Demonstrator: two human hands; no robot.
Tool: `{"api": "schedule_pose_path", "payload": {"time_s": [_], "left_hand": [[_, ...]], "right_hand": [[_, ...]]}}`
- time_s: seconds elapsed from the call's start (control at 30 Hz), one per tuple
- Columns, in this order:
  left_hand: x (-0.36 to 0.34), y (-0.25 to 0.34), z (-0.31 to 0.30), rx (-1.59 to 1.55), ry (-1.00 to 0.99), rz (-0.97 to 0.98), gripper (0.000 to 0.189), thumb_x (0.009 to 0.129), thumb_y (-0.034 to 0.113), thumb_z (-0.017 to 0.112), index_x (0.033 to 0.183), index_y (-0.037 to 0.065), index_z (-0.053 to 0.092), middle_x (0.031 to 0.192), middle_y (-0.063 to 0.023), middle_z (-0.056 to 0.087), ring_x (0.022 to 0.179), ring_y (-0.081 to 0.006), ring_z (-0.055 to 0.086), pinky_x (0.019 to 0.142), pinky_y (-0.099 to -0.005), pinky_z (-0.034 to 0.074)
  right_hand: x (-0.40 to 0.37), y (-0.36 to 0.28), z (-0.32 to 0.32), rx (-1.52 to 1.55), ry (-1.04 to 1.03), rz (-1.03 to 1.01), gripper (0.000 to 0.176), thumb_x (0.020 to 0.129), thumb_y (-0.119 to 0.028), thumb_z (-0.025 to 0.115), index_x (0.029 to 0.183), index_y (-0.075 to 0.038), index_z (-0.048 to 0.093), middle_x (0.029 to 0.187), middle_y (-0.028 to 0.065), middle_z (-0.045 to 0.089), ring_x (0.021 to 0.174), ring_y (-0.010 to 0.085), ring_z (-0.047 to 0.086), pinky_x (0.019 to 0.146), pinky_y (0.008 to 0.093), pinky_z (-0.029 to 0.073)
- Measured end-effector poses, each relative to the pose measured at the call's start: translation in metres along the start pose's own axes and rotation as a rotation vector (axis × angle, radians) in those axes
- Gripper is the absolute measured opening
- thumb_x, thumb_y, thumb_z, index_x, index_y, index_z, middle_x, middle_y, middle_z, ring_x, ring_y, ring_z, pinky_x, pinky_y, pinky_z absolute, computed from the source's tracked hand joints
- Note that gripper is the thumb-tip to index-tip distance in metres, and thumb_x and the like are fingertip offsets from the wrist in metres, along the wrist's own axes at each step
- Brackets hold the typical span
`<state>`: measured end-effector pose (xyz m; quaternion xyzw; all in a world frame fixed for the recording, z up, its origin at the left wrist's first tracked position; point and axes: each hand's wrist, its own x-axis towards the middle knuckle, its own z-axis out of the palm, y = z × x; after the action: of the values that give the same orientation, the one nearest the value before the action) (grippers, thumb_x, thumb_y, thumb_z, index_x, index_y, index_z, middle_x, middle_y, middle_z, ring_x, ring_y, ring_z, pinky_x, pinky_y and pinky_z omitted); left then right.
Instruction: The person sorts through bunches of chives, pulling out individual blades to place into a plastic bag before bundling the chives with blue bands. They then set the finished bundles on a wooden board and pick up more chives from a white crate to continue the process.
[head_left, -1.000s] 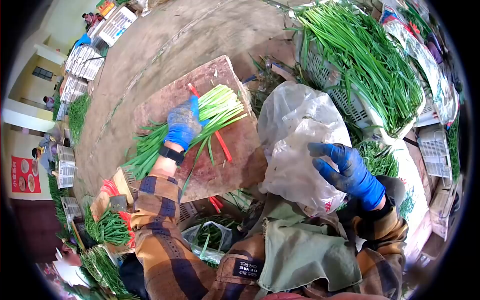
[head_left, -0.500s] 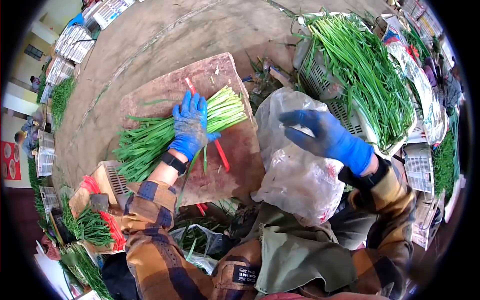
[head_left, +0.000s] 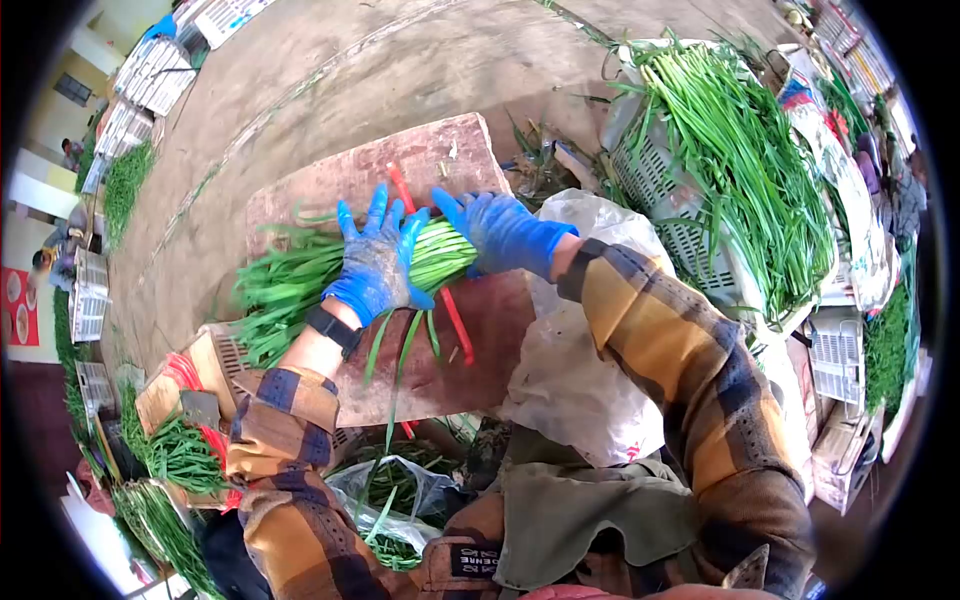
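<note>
Head view. A bunch of green stalks (head_left: 445,255) lies across a reddish board (head_left: 430,385), leafy end toward 8 o'clock, pale cut ends toward 2 o'clock. The left hand (head_left: 372,265), gloved in blue, lies palm down over its middle; the stalks pass beneath the fingers. These are spread wide toward 12 o'clock, the thumb toward 4 o'clock, pressed on the bunch rather than closed around it. The right hand (head_left: 503,232), likewise gloved, touches the pale end, its extended fingers directed toward 10 o'clock; how far they close underneath cannot be told. A red strip (head_left: 457,325) passes under the bunch, emerging at 12 and 5 o'clock. A plastic bag (head_left: 585,385) lies at 5 o'clock of the right hand.
</note>
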<state>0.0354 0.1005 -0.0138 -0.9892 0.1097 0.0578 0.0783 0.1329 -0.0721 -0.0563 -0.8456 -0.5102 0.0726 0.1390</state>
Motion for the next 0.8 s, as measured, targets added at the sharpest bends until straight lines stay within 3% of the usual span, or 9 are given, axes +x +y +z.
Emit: {"api": "schedule_pose_path", "payload": {"time_s": [0.1,0.17,0.27,0.37,0.53,0.63,0.67,0.73,0.8], "left_hand": [[0.001,-0.005,0.02,-0.333,0.006,-0.102,0.101,0.047,0.048,0.082,0.129,0.008,0.039,0.122,-0.0192,0.051,0.119,-0.035,0.044,0.099,-0.0566,0.026],[0.007,-0.005,0.033,-0.3,0.205,-0.039,0.087,0.048,0.037,0.083,0.118,0.002,0.043,0.098,-0.0185,0.058,0.089,-0.0374,0.057,0.075,-0.0432,0.047],[0.013,-0.002,0.027,-0.339,0.096,-0.043,0.078,0.047,0.032,0.085,0.109,0.004,0.048,0.093,-0.018,0.059,0.086,-0.0381,0.057,0.073,-0.0449,0.048],[0.008,-0.001,0.026,-0.261,0.06,-0.061,0.088,0.045,0.032,0.086,0.117,0.005,0.044,0.104,-0.0178,0.055,0.097,-0.0376,0.053,0.08,-0.0459,0.045],[0.004,0.001,0.028,-0.331,0.082,-0.018,0.114,0.041,0.036,0.087,0.133,0.001,0.028,0.115,-0.0213,0.051,0.104,-0.0388,0.05,0.09,-0.0462,0.039],[0.002,0.012,0.005,-0.269,0.064,-0.021,0.125,0.039,0.036,0.088,0.139,0.002,0.02,0.116,-0.0206,0.05,0.106,-0.0386,0.049,0.093,-0.0454,0.037],[0.003,0.01,0.008,-0.315,0.043,-0.013,0.133,0.036,0.036,0.089,0.142,0.002,0.014,0.117,-0.0201,0.05,0.108,-0.0381,0.048,0.093,-0.0457,0.036],[0.002,0.019,-0.011,-0.276,0.039,-0.029,0.136,0.035,0.036,0.089,0.142,0.002,0.011,0.116,-0.0206,0.051,0.107,-0.0379,0.049,0.091,-0.0452,0.038],[0.003,0.024,-0.019,-0.254,0.041,-0.049,0.139,0.033,0.038,0.088,0.143,0.002,0.01,0.116,-0.0198,0.052,0.107,-0.0376,0.049,0.091,-0.0449,0.037]], "right_hand": [[-0.002,0.001,0.004,0.04,0.086,-0.027,0.061,0.065,-0.035,0.074,0.107,-0.003,0.044,0.088,0.0189,0.062,0.081,0.0365,0.062,0.07,0.0452,0.049],[0.002,0.007,0.01,0.149,0.091,-0.025,0.064,0.066,-0.04,0.074,0.114,-0.008,0.046,0.093,0.0186,0.06,0.083,0.0371,0.059,0.072,0.0454,0.047],[-0.003,0.013,0.01,0.275,0.193,-0.144,0.056,0.066,-0.038,0.073,0.107,-0.008,0.049,0.089,0.0193,0.061,0.077,0.039,0.061,0.065,0.0464,0.049],[-0.004,0.003,-0.006,0.129,0.008,-0.006,0.097,0.044,-0.04,0.083,0.124,-0.008,0.039,0.108,0.0184,0.054,0.098,0.0355,0.056,0.081,0.0471,0.046],[-0.084,-0.002,-0.089,0.105,0.172,-0.088,0.065,0.064,-0.034,0.072,0.118,-0.008,0.047,0.112,0.013,0.055,0.102,0.0335,0.055,0.083,0.0468,0.045],[-0.164,0.037,-0.128,0.134,0.178,0.076,0.048,0.072,-0.033,0.067,0.113,-0.011,0.056,0.095,0.0169,0.061,0.094,0.037,0.058,0.079,0.0459,0.047],[-0.197,0.047,-0.151,0.062,0.096,0.249,0.049,0.074,-0.033,0.063,0.117,-0.014,0.05,0.109,0.0157,0.058,0.094,0.0379,0.058,0.079,0.0449,0.047],[-0.236,0.082,-0.18,0.038,-0.062,0.595,0.059,0.074,-0.035,0.064,0.127,-0.013,0.048,0.104,0.0194,0.06,0.094,0.0381,0.058,0.081,0.043,0.048],[-0.279,0.144,-0.177,-0.07,0.109,0.749,0.066,0.072,-0.037,0.068,0.125,-0.002,0.048,0.104,0.0222,0.06,0.097,0.037,0.058,0.083,0.0418,0.047]]}}
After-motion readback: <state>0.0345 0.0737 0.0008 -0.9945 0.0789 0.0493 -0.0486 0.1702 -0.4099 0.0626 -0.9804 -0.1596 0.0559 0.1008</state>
